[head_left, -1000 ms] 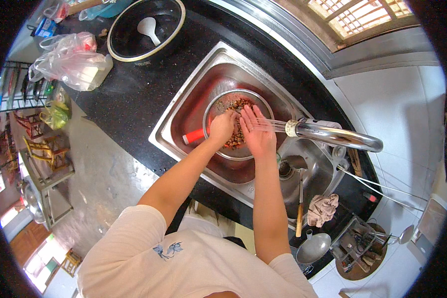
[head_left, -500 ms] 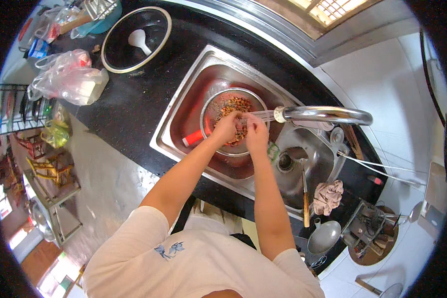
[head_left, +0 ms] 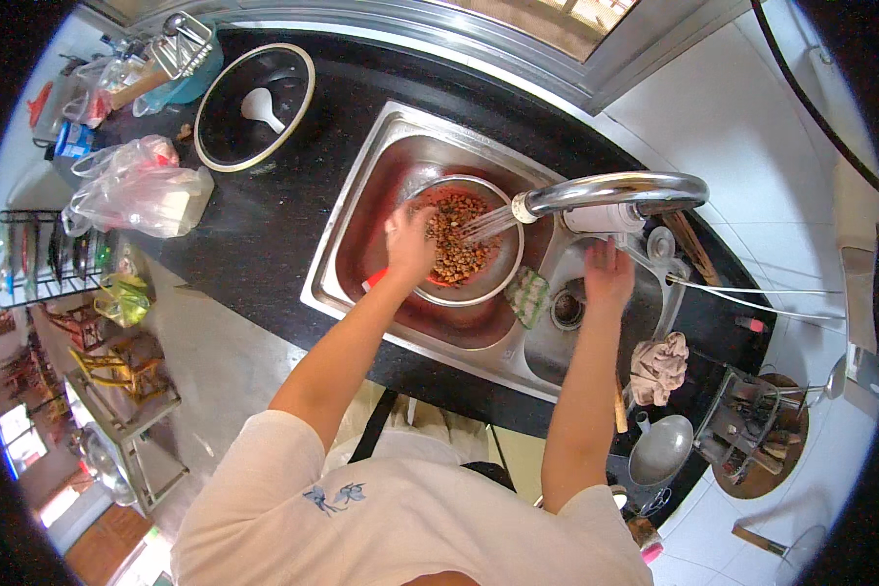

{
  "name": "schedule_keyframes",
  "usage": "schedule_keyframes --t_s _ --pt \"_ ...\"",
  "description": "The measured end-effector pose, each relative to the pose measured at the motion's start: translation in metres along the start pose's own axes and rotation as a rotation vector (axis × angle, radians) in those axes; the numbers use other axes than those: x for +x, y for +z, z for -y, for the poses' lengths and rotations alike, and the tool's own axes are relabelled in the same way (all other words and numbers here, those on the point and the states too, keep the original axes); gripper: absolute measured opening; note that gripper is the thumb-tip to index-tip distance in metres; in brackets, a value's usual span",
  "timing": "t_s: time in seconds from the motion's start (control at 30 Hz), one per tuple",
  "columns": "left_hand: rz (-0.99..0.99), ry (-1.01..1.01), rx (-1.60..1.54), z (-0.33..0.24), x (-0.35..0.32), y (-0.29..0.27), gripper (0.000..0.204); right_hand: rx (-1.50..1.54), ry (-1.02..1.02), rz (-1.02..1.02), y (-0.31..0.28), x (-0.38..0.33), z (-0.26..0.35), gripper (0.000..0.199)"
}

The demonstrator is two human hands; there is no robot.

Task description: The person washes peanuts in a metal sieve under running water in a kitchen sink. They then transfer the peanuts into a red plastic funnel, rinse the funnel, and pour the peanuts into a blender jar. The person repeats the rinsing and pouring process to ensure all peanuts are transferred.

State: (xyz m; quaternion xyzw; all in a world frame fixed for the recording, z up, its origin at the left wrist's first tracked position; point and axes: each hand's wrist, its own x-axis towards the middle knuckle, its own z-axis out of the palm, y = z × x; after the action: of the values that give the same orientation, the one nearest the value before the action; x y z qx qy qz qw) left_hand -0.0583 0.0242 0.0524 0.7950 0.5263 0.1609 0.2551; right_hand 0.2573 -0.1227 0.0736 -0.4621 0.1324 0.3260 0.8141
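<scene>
A round metal bowl (head_left: 506,264) sits in the left basin of the steel sink (head_left: 347,234). Small brown and yellowish pieces (head_left: 459,262) fill its middle; their kind is unclear. Water sprays onto them from the curved chrome faucet (head_left: 615,188). My left hand (head_left: 410,241) is over the bowl's left side with its fingers apart, nothing visible in them. Over the right basin, my right hand (head_left: 608,275) is empty, fingers stretched toward the faucet's base. A red object (head_left: 373,280) shows partly beside my left wrist.
A green and white cloth or sponge (head_left: 527,298) lies on the sink divider. Right of the sink are a crumpled cloth (head_left: 658,368) and a grey ladle-like pan (head_left: 660,450). A black bowl (head_left: 227,117) with a white scoop (head_left: 262,109) and plastic bags (head_left: 137,190) stand on the left counter.
My hands have parted from the middle of the bowl. The right has moved over to the right basin, the left toward the bowl's left side. The view has shifted slightly.
</scene>
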Motion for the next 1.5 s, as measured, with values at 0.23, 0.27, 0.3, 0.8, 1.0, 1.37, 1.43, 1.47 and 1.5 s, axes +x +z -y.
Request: schedule_keyframes --t_s 0.23,0.27,0.3,0.8,1.0,1.37,1.43,1.47,1.5 --pt "0.450 -0.434 0.065 0.054 -0.021 -0.014 0.052 0.097 0.110 0.076 0.039 -0.043 0.033 0.049" --pt "0.422 -0.430 0.070 0.059 -0.020 -0.011 0.050 0.081 0.099 0.074 0.050 -0.050 0.035 0.051" --pt "0.403 -0.423 0.071 0.058 -0.019 -0.007 0.048 0.051 0.083 0.117 0.050 -0.053 0.038 0.052" --pt "0.134 -0.295 -0.425 0.052 -0.032 -0.081 0.040 -0.061 0.825 -0.171 -0.031 -0.167 -0.171 0.031" --pt "0.185 -0.524 -0.849 0.045 -0.045 -0.140 0.044 -0.144 0.679 0.404 0.040 -0.177 -0.218 0.043" --pt "0.012 -0.497 -0.906 0.068 -0.041 -0.200 0.042 -0.161 0.839 0.174 0.034 -0.139 -0.319 0.023" --pt "0.012 -0.491 -0.909 0.077 -0.045 -0.204 0.041 -0.119 0.774 0.098 0.039 -0.147 -0.312 0.019" --pt "0.016 -0.478 -0.910 0.081 -0.046 -0.206 0.041 -0.176 0.742 0.110 0.040 -0.146 -0.310 0.016" --pt "0.023 -0.474 -0.909 0.084 -0.049 -0.208 0.041 -0.235 0.716 0.116 0.034 -0.143 -0.309 0.014"
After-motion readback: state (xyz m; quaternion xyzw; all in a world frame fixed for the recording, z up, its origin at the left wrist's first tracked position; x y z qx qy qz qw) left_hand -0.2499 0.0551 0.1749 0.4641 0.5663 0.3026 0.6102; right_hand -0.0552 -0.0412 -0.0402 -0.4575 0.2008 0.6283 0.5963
